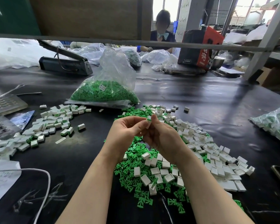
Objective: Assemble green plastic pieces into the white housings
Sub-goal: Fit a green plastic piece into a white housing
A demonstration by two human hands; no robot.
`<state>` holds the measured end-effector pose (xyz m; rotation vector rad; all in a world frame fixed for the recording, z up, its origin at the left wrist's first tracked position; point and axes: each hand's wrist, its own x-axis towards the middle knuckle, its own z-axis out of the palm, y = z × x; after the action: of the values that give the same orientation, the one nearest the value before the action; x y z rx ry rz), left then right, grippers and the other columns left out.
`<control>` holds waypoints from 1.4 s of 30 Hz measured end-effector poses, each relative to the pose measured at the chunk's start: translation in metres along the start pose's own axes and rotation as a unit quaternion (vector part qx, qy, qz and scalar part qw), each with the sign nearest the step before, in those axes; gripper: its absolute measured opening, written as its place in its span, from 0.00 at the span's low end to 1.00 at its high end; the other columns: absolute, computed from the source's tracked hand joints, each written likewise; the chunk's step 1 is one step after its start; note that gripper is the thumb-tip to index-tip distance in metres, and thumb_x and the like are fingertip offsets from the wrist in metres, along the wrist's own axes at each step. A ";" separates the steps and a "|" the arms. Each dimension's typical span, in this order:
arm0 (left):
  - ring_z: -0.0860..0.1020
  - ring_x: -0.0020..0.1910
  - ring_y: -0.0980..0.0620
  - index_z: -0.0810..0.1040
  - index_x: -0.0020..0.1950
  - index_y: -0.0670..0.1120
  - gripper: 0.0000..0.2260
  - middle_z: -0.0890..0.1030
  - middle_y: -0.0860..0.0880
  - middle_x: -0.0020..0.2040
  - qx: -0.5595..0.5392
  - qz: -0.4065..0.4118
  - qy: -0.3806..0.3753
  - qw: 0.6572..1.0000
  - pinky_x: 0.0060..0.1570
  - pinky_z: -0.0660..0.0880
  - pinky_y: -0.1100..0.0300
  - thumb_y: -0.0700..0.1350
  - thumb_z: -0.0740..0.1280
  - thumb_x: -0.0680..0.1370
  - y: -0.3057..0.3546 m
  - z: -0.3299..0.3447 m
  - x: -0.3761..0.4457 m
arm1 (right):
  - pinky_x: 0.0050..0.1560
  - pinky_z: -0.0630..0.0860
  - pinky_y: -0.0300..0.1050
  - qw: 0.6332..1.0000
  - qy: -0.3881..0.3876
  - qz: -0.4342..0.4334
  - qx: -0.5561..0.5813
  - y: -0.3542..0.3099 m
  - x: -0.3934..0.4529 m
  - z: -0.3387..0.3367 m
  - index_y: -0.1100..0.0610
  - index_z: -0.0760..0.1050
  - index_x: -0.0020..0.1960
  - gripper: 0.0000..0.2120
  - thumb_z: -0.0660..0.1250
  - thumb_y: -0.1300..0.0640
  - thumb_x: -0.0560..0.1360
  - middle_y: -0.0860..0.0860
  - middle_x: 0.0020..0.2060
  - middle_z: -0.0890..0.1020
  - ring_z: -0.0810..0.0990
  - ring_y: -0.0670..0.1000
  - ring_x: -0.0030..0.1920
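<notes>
My left hand (125, 129) and my right hand (162, 135) meet above the black table, fingertips pinched together on one white housing with a green piece (148, 121) in it. Below and around my wrists lies a pile of loose green pieces (131, 165). Empty white housings (217, 162) spread to the right of it. On the left lies a heap of finished housings with green inserts (55, 122). A clear bag of green pieces (103, 92) stands behind my hands.
A heat sealer (65, 63) sits at the back left, a keypad device (0, 125) at the left edge, a white cable (44, 188) at the front left. Another bag of parts (275, 123) lies right. A person sits across the table by a red-black box (199, 47).
</notes>
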<state>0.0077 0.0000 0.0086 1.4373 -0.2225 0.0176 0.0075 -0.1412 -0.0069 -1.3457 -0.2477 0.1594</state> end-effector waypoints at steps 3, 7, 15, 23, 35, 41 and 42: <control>0.81 0.39 0.54 0.84 0.45 0.45 0.02 0.85 0.49 0.39 0.031 0.020 0.017 0.999 0.40 0.77 0.65 0.42 0.72 0.74 0.001 -0.003 0.001 | 0.31 0.65 0.43 0.998 0.048 -0.015 -0.041 -0.003 -0.001 -0.004 0.62 0.76 0.46 0.18 0.58 0.47 0.81 0.56 0.31 0.77 0.71 0.50 0.29; 0.81 0.37 0.52 0.84 0.45 0.47 0.03 0.85 0.44 0.38 0.062 0.041 0.051 0.996 0.39 0.79 0.63 0.40 0.72 0.74 -0.002 -0.008 0.003 | 0.32 0.72 0.39 0.986 0.111 -0.079 -0.095 -0.010 -0.001 -0.009 0.65 0.79 0.52 0.07 0.67 0.61 0.78 0.55 0.36 0.82 0.76 0.49 0.33; 0.83 0.43 0.56 0.85 0.47 0.50 0.06 0.85 0.52 0.43 0.199 0.114 0.042 0.973 0.46 0.79 0.63 0.41 0.74 0.74 -0.006 -0.010 0.004 | 0.34 0.75 0.39 0.970 0.116 -0.101 -0.190 -0.012 -0.004 -0.007 0.61 0.81 0.48 0.04 0.72 0.61 0.74 0.60 0.40 0.83 0.78 0.50 0.36; 0.80 0.40 0.58 0.85 0.49 0.46 0.05 0.82 0.52 0.45 0.265 0.141 0.020 0.954 0.43 0.75 0.67 0.39 0.72 0.76 -0.005 -0.010 0.003 | 0.34 0.69 0.35 0.974 0.069 -0.040 -0.212 -0.007 -0.001 -0.002 0.57 0.74 0.46 0.06 0.62 0.63 0.81 0.51 0.36 0.75 0.71 0.45 0.34; 0.80 0.24 0.57 0.77 0.43 0.40 0.08 0.81 0.49 0.26 -0.183 -0.221 0.272 0.919 0.24 0.77 0.65 0.43 0.65 0.80 -0.016 -0.065 0.017 | 0.40 0.76 0.44 0.851 0.204 -0.029 -0.483 -0.003 0.001 -0.031 0.53 0.74 0.46 0.02 0.66 0.58 0.78 0.47 0.38 0.79 0.78 0.49 0.40; 0.82 0.29 0.57 0.75 0.43 0.40 0.11 0.82 0.48 0.28 -0.396 -0.184 0.294 0.850 0.34 0.80 0.65 0.40 0.59 0.83 -0.014 -0.093 0.021 | 0.43 0.72 0.45 0.747 0.258 0.048 -0.611 -0.003 -0.005 -0.053 0.54 0.76 0.53 0.08 0.62 0.52 0.79 0.50 0.42 0.79 0.76 0.52 0.44; 0.83 0.34 0.56 0.75 0.44 0.40 0.10 0.83 0.48 0.29 -0.412 -0.174 0.300 0.843 0.40 0.81 0.65 0.40 0.58 0.83 -0.014 -0.095 0.021 | 0.44 0.71 0.46 0.725 0.271 0.052 -0.631 -0.003 -0.005 -0.055 0.53 0.76 0.53 0.09 0.61 0.51 0.79 0.50 0.41 0.78 0.75 0.53 0.45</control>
<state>0.0433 0.0891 -0.0128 0.5357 0.5092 0.0653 0.0170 -0.1954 -0.0152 -2.6986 0.3151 -0.4103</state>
